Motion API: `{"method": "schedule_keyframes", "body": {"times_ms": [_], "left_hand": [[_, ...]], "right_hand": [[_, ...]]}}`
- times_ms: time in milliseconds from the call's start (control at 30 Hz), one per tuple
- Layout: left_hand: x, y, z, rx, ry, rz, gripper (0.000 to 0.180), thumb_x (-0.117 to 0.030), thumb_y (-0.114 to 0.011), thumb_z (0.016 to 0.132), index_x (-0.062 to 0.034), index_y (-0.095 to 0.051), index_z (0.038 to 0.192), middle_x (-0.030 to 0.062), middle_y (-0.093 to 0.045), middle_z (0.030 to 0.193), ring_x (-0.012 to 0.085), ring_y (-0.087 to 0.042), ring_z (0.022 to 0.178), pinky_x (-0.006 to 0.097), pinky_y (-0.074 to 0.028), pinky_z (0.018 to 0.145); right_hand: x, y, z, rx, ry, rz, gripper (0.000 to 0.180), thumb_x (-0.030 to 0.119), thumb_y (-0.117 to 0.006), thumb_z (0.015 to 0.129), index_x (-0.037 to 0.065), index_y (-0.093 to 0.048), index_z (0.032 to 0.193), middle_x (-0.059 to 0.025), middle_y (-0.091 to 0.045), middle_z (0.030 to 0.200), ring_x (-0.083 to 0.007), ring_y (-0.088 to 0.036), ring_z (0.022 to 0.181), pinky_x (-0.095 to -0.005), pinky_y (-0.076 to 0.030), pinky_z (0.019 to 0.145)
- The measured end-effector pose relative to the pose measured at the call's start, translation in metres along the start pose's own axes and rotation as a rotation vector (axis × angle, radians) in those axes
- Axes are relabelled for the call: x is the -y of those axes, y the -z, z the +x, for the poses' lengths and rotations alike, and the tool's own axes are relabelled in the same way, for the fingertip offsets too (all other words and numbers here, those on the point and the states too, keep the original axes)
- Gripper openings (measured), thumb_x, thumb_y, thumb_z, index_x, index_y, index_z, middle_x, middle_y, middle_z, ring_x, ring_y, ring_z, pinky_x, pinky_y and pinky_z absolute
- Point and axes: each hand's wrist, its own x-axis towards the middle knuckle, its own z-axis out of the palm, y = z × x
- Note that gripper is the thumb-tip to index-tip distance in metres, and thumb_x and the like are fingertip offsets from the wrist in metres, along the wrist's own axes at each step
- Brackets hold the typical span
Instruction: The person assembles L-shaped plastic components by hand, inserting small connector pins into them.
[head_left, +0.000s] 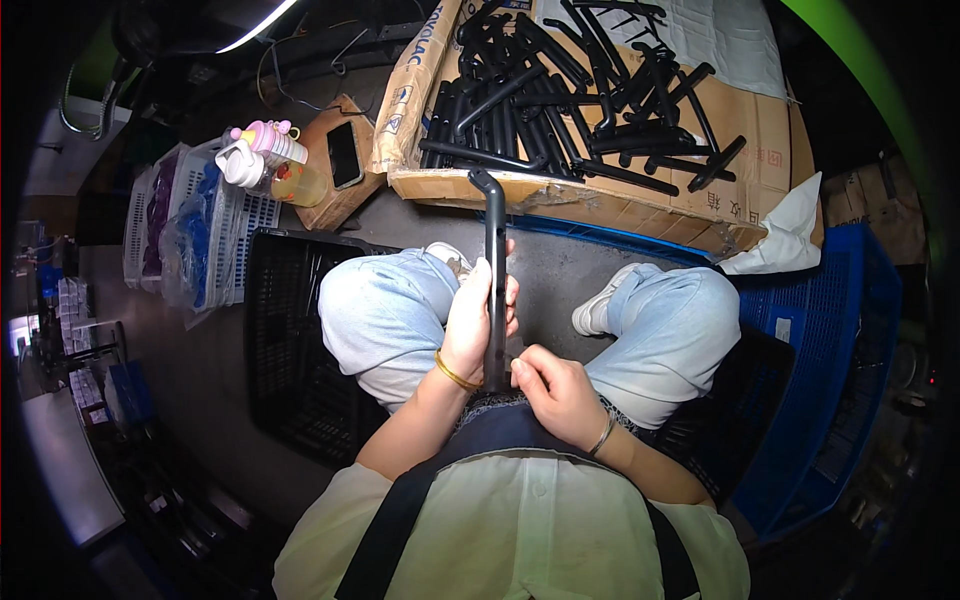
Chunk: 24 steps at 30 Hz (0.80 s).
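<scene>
My left hand (468, 325) is closed around a long black plastic handle (497, 265) with a bent top end. The handle stands nearly upright in the picture, in front of my lap. My right hand (558, 395) is closed, thumb and forefinger pinched together beside the handle's lower end. Whatever sits in that pinch, if anything, is too small or hidden to make out. Beyond my hands, a pile of similar black handles (510, 115) lies on a cardboard box (600, 205).
A blue plastic crate (845, 330) stands at the right, a black crate (285, 350) left of my legs. Far left are a white basket (228, 255) with bagged things, a bottle (298, 182), and a phone (345, 155) on a small box. White sheeting (785, 235) hangs off the cardboard's right corner.
</scene>
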Motion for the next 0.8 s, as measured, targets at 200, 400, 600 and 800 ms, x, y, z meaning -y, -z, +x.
{"method": "schedule_keyframes", "body": {"times_ms": [200, 400, 600, 800], "left_hand": [[0.013, -0.002, 0.008, -0.173, -0.171, -0.051, 0.023, -0.035, -0.045, 0.102, -0.0129, -0.050, 0.108, -0.0023, -0.053, 0.085, 0.0036, -0.049, 0.065, 0.019, -0.046, 0.056], [0.003, -0.007, 0.000, 0.055, -0.106, -0.245, 0.024, -0.027, -0.048, 0.101, -0.0096, -0.047, 0.118, 0.0019, -0.055, 0.092, 0.0073, -0.054, 0.074, 0.018, -0.047, 0.065], [0.002, -0.004, 0.000, 0.074, -0.152, -0.210, 0.056, -0.021, -0.048, 0.101, -0.0088, -0.024, 0.150, 0.0023, -0.052, 0.092, 0.0075, -0.052, 0.073, 0.019, -0.048, 0.066], [0.005, -0.004, -0.002, 0.011, -0.155, 0.054, 0.046, -0.024, -0.045, 0.103, -0.0071, -0.034, 0.144, 0.0032, -0.053, 0.095, 0.0082, -0.053, 0.074, 0.021, -0.045, 0.063]], "right_hand": [[-0.006, -0.005, 0.005, -0.150, -0.015, 0.044, 0.037, 0.030, -0.071, 0.086, 0.001, -0.057, 0.105, -0.0136, -0.068, 0.096, -0.0254, -0.069, 0.085, -0.0331, -0.054, 0.073], [-0.010, -0.002, 0.009, 0.053, -0.108, 0.758, 0.017, 0.017, -0.060, 0.096, 0.004, -0.059, 0.108, 0.0042, -0.054, 0.081, -0.0032, -0.048, 0.070, -0.0208, -0.041, 0.062], [-0.004, 0.008, 0.005, -0.078, -0.096, 0.361, 0.022, 0.022, -0.047, 0.101, 0.003, -0.059, 0.098, -0.0064, -0.061, 0.074, -0.0175, -0.060, 0.067, -0.0313, -0.046, 0.062], [0.004, 0.005, 0.008, -0.104, 0.048, -0.013, 0.024, 0.022, -0.047, 0.099, 0.004, -0.058, 0.087, -0.0148, -0.065, 0.075, -0.0343, -0.065, 0.072, -0.0426, -0.048, 0.064]]}}
